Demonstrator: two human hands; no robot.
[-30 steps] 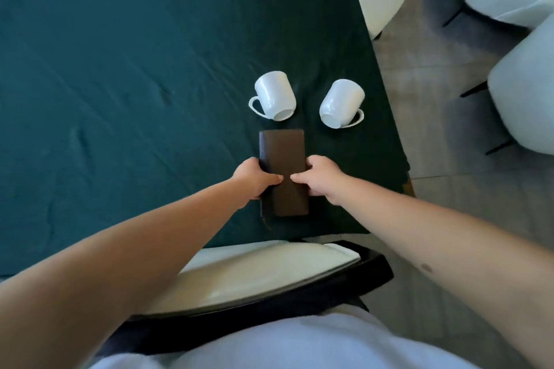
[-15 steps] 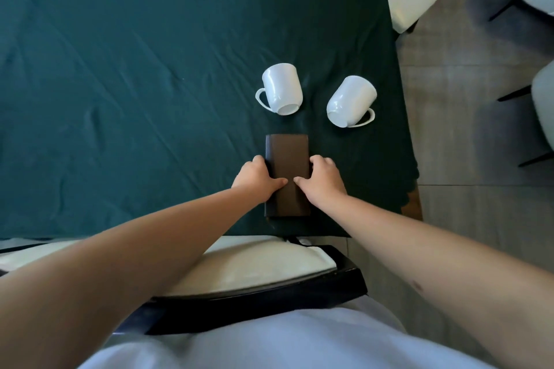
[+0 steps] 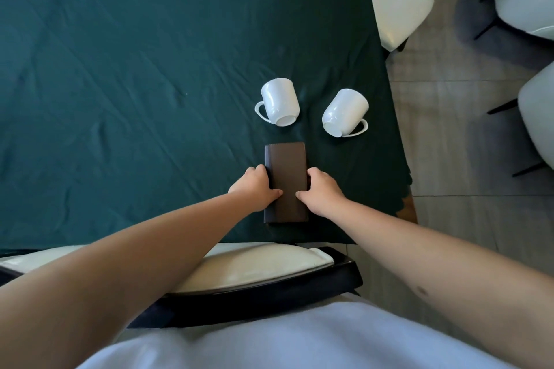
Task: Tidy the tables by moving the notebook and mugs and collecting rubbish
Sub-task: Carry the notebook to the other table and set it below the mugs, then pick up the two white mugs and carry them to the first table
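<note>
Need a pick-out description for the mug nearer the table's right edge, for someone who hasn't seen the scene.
Start at the green tablecloth and follow its right edge toward the near corner. Two white mugs lie on their sides just beyond the brown notebook. The right mug is the one closest to the edge, its handle pointing toward the floor side, while the left mug has its handle pointing left.

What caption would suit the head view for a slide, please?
Both hands, left hand and right hand, grip a brown notebook near two white mugs on a green tablecloth.

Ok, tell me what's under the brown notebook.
The brown notebook lies flat on the green tablecloth, gripped at both sides by the left hand and right hand. Anything beneath its cover is hidden.
</note>
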